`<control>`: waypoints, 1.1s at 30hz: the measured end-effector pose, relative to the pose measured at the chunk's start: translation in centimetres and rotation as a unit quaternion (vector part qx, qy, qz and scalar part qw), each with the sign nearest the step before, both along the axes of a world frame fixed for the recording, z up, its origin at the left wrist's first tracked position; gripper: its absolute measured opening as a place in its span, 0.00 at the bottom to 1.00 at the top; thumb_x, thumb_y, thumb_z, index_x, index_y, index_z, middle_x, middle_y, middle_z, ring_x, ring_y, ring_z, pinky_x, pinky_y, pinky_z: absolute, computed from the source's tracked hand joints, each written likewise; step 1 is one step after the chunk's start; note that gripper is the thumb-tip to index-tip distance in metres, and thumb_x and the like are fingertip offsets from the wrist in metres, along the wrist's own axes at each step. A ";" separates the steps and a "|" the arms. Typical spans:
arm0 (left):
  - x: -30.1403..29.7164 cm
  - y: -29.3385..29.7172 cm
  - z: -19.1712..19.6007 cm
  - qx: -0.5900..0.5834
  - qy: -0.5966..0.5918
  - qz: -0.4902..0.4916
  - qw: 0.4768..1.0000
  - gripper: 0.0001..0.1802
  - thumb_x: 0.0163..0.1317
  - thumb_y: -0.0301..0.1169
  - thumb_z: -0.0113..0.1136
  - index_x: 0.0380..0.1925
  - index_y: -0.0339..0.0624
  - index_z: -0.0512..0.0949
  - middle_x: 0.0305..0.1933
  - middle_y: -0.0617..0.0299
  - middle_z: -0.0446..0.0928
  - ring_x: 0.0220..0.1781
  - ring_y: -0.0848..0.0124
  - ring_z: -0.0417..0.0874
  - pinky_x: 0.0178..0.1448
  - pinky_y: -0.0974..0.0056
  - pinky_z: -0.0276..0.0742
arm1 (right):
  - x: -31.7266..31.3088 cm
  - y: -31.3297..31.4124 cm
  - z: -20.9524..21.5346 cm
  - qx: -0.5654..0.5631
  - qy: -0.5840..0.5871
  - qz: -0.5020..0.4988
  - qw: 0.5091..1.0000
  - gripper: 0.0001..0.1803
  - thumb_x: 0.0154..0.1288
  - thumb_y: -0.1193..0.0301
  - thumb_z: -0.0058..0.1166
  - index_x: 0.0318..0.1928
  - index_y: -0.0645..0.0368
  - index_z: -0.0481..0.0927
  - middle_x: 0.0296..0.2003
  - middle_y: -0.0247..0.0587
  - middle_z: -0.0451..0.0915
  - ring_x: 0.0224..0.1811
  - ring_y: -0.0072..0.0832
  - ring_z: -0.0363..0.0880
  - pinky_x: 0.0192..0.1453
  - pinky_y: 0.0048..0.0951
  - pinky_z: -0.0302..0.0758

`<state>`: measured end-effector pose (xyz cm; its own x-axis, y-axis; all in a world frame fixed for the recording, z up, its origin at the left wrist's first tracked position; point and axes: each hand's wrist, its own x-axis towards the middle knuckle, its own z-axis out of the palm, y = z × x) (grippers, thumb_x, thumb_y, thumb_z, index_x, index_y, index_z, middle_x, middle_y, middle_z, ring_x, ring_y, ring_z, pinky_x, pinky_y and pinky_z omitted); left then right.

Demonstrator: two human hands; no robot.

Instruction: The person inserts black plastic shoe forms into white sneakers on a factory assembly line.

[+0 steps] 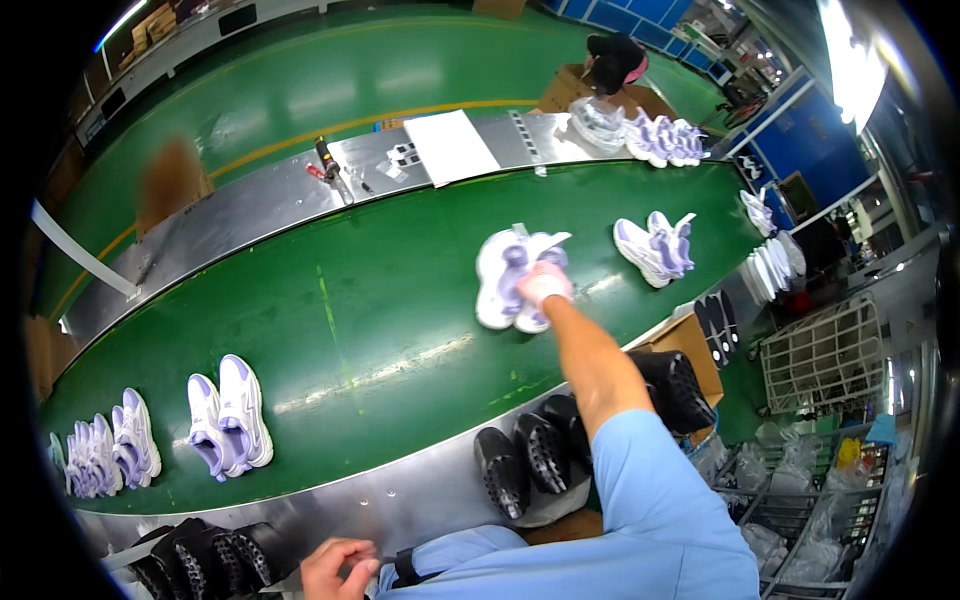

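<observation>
Reaching over the green belt point(410, 290), the right hand point(546, 284) touches a white and lilac pair of shoes point(495, 285) at mid-belt; blur and angle hide the fingertips, so whether they grip cannot be told. The left hand point(340, 570) is at the near edge, fingers loosely curled with nothing seen in them.

Each shoe looks light, its upper soft and likely to give when squeezed, its thick white sole firmer. Nothing about the pair seems fragile, though the pale surface could smudge. The ankle openings or heels look like the best hold; pinching the adjoining inner sides could take both together.

To the right stands another pair point(640, 248), near enough to be knocked by a wide swing. A further pair point(243, 410) stands on the left. On the near side, black shoes point(545, 455) and an open carton point(692, 336) crowd the forearm; on the far ledge lie a white sheet point(450, 148) and a black-and-yellow tool point(325, 155), well apart from the hand.
</observation>
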<state>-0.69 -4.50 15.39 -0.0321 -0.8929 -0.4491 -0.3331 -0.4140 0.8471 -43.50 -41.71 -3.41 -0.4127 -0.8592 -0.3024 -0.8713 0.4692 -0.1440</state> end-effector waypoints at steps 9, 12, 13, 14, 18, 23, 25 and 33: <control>-1.9 -4.9 18.0 -0.289 0.680 -0.292 0.608 0.12 0.71 0.33 0.64 0.32 0.37 0.78 0.45 0.51 0.79 0.38 0.56 0.81 0.38 0.60 0.78 | 22.5 17.7 5.0 0.030 -0.143 0.245 0.959 0.19 0.50 0.64 0.55 0.38 0.61 0.90 0.41 0.56 0.88 0.47 0.51 0.88 0.55 0.43 0.83; -0.5 -2.1 18.3 -0.284 0.684 -0.285 0.608 0.11 0.70 0.33 0.64 0.32 0.37 0.78 0.44 0.52 0.78 0.38 0.57 0.80 0.37 0.59 0.78 | 27.0 25.5 3.3 0.064 -0.140 0.281 0.947 0.17 0.55 0.66 0.54 0.40 0.61 0.89 0.41 0.58 0.87 0.48 0.52 0.87 0.55 0.47 0.83; 0.2 -1.2 18.7 -0.288 0.680 -0.285 0.611 0.11 0.70 0.33 0.64 0.32 0.37 0.78 0.44 0.52 0.77 0.38 0.57 0.80 0.37 0.59 0.78 | 28.3 28.1 3.3 0.037 -0.160 0.293 0.942 0.16 0.57 0.66 0.54 0.41 0.60 0.88 0.42 0.56 0.88 0.47 0.51 0.88 0.54 0.48 0.83; 0.8 -0.4 18.9 -0.292 0.679 -0.282 0.612 0.11 0.70 0.33 0.64 0.32 0.37 0.78 0.44 0.52 0.77 0.38 0.57 0.80 0.37 0.59 0.78 | 29.1 30.5 3.2 0.044 -0.152 0.292 0.943 0.16 0.60 0.65 0.54 0.43 0.60 0.85 0.42 0.55 0.88 0.47 0.50 0.88 0.52 0.49 0.83; 2.7 2.1 19.0 -0.290 0.676 -0.274 0.619 0.11 0.69 0.32 0.64 0.32 0.37 0.77 0.42 0.52 0.76 0.38 0.57 0.79 0.36 0.59 0.77 | 31.5 37.1 1.4 0.088 -0.139 0.301 0.939 0.14 0.64 0.67 0.54 0.46 0.60 0.84 0.40 0.55 0.88 0.46 0.50 0.88 0.50 0.50 0.83; 3.7 3.7 19.1 -0.290 0.662 -0.266 0.638 0.10 0.69 0.31 0.64 0.32 0.36 0.77 0.41 0.53 0.75 0.37 0.58 0.78 0.35 0.59 0.77 | 33.4 40.2 1.4 0.015 -0.132 0.334 0.933 0.18 0.63 0.62 0.60 0.48 0.61 0.84 0.40 0.54 0.88 0.45 0.49 0.89 0.50 0.48 0.84; 4.3 4.5 19.4 -0.294 0.656 -0.271 0.640 0.10 0.69 0.31 0.64 0.32 0.36 0.77 0.40 0.53 0.74 0.37 0.58 0.78 0.34 0.59 0.77 | 33.0 40.4 3.5 -0.025 -0.104 0.364 0.925 0.19 0.64 0.60 0.61 0.48 0.61 0.84 0.40 0.54 0.88 0.44 0.49 0.89 0.50 0.48 0.84; 3.4 4.9 19.1 -0.278 0.656 -0.257 0.653 0.09 0.68 0.30 0.64 0.32 0.36 0.76 0.38 0.54 0.72 0.37 0.59 0.76 0.32 0.59 0.76 | 15.9 44.4 10.1 -0.402 -0.115 0.071 0.906 0.20 0.67 0.64 0.62 0.54 0.64 0.81 0.42 0.55 0.84 0.42 0.53 0.84 0.50 0.46 0.81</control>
<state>2.75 0.35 34.50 -0.4240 -0.6257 0.6548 0.8559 -0.0405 0.5156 -27.55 2.71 6.69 -0.2858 -0.8793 0.3810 -0.8184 0.0171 -0.5744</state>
